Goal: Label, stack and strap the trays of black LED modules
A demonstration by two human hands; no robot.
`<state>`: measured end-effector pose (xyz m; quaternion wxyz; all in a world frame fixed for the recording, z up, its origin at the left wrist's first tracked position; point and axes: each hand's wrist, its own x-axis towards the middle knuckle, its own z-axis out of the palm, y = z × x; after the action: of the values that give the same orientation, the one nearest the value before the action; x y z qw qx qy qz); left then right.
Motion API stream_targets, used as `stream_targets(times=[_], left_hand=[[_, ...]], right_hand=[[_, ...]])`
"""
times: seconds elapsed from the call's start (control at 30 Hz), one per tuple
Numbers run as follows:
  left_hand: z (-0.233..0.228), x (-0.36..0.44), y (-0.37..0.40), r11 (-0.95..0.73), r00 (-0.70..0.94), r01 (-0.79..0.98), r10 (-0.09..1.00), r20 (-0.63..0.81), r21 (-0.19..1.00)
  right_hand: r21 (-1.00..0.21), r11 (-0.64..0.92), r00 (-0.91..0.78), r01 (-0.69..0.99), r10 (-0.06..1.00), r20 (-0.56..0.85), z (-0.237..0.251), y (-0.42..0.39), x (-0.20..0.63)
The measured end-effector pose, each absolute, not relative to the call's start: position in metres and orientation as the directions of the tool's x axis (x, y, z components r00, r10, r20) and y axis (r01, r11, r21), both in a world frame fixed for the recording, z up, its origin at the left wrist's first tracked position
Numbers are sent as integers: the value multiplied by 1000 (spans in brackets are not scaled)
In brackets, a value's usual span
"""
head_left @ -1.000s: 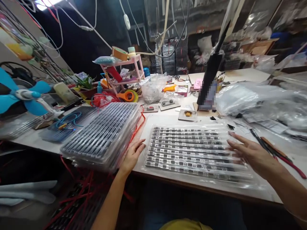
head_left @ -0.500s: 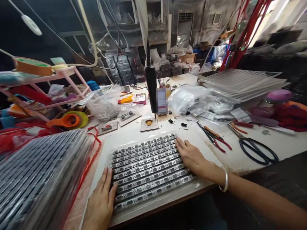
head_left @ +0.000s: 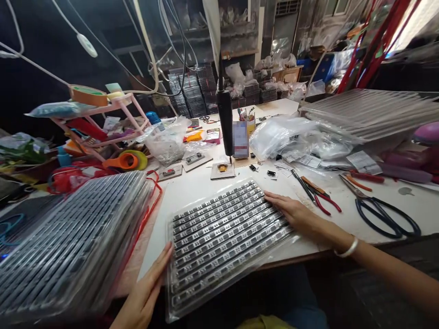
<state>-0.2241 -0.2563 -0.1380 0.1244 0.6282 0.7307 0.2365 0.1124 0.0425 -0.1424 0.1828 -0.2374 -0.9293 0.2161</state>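
the left hand (head_left: 146, 292) presses its open palm and straight fingers against the near left edge of the clear tray (head_left: 226, 237), while the right hand (head_left: 295, 214) lies flat, fingers spread, on its far right edge. the tray holds rows of dark strips and overhangs the table (head_left: 192, 187) edge. left of the tray sits a stack of similar trays (head_left: 68, 246); right of it, scissors (head_left: 384, 210).

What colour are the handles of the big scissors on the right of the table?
Black, seen in the head view: the scissors lie flat on the white table.
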Motion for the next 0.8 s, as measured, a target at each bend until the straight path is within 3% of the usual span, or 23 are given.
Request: stream_targets(times=[0.1, 0.23, 0.33, 0.43, 0.5, 0.57, 0.63, 0.7, 0.8], left_hand=[[-135, -218, -278, 58, -99, 921, 991, 87, 385], [-157, -219, -286, 101, -174, 953, 955, 242, 287], [-176, -223, -287, 73, -190, 943, 919, 345, 324], [-180, -225, -290, 78, -234, 914, 904, 357, 399], [-171, -225, -289, 97, -276, 879, 903, 330, 468], [-158, -227, -282, 101, -324, 819, 894, 311, 564], [-143, -231, -262, 78, -406, 729, 850, 337, 680], [-128, -239, -230, 45, -518, 661, 749, 412, 749], [-107, -254, -172, 150, -627, 696, 603, 493, 702]], right_hand=[[-559, 781, -866, 279, 455, 205, -138, 33, 144], [-436, 868, -942, 239, 316, 113, -124, 3, 172], [-296, 914, -942, 277, 319, 103, -128, -21, 180], [-178, 941, -905, 289, 329, 269, -144, -30, 181], [-170, 960, -894, 223, 271, 358, -150, -26, 180], [-252, 954, -896, 160, 247, 368, -147, -14, 177], [-386, 911, -872, 147, 303, 385, -136, 3, 167], [-482, 852, -779, 202, 438, 448, -122, 24, 146], [-552, 729, -518, 404, 680, 518, -96, 52, 103]])
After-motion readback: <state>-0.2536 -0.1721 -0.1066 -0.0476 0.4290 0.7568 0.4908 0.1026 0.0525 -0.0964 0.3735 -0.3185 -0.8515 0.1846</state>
